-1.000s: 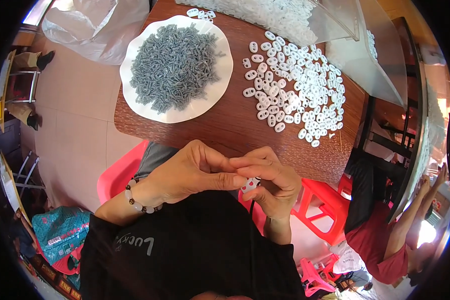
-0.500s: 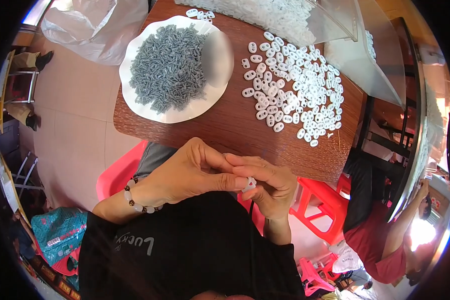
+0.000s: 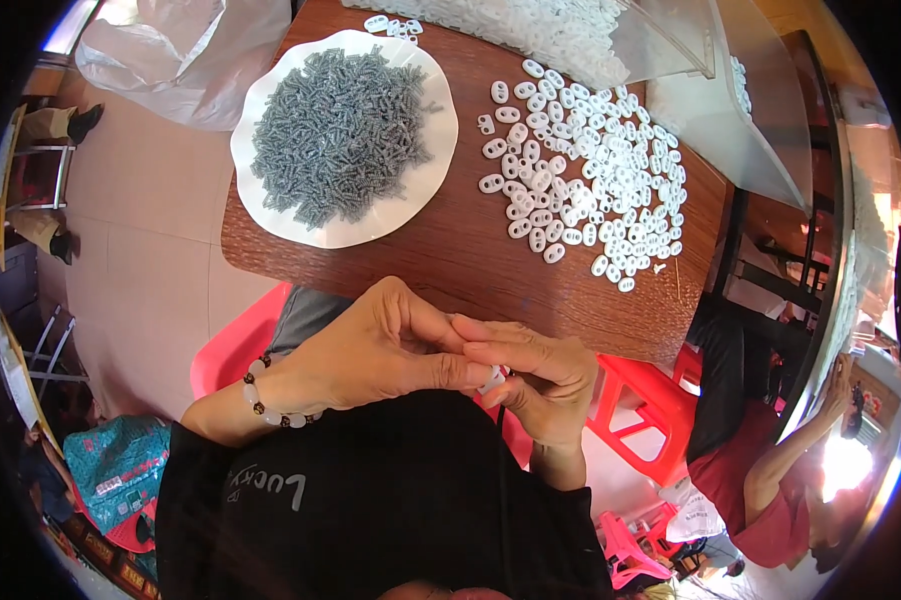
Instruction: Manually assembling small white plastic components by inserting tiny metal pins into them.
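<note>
Close to my body, at the table's near edge, both hands meet around a small white plastic piece (image 3: 491,380). The thumb and fingers of my left hand (image 3: 385,345) pinch it from one side. My right hand (image 3: 545,385) grips it from the other, its thumb beneath. Most of the piece is hidden by the fingertips. Beyond my hands, on the brown table (image 3: 390,268), a scalloped white plate (image 3: 432,190) holds a heap of small grey pieces that look like coil springs (image 3: 335,135). To its right are spread many white oval two-holed plastic pieces (image 3: 610,170).
Clear panels (image 3: 735,120) and a pile of translucent white pieces (image 3: 530,35) border the table's far side. A whitish plastic bag (image 3: 180,65) lies at the far left. Red stools (image 3: 645,420) stand below the table; a person in a red shirt (image 3: 760,470) sits at right.
The white piece has tilted between my fingertips and less of it shows. A grey blur over the plate's right side is gone. Table and plate sit slightly further left in view.
</note>
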`<state>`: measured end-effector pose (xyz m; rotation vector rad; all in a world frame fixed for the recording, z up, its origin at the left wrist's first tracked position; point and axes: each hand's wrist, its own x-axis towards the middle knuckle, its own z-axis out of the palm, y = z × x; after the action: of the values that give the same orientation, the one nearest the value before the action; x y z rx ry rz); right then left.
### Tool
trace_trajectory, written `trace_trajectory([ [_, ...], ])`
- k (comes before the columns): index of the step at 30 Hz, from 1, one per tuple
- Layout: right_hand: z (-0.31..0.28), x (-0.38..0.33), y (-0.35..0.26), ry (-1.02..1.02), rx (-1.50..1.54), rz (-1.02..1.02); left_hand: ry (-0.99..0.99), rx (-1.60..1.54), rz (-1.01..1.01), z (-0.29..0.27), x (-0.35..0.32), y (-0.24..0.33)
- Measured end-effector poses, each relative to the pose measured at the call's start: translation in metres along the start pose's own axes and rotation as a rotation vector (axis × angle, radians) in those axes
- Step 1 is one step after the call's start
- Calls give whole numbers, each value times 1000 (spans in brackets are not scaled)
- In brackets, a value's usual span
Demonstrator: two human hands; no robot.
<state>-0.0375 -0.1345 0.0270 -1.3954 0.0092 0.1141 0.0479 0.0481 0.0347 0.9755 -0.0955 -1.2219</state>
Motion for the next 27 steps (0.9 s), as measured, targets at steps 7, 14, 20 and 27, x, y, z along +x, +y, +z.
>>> trace_trajectory([
  [7,9,-3,3,72,-82,-62,-4,-19,24,3,-4,-1],
  [14,12,-6,2,94,-145,-62,9,-37,-6,5,-6,2],
  [20,12,-5,2,91,-168,-70,14,42,28,1,-3,-2],
  [27,-5,9,8,93,-93,72,33,-112,29,-3,20,-6],
])
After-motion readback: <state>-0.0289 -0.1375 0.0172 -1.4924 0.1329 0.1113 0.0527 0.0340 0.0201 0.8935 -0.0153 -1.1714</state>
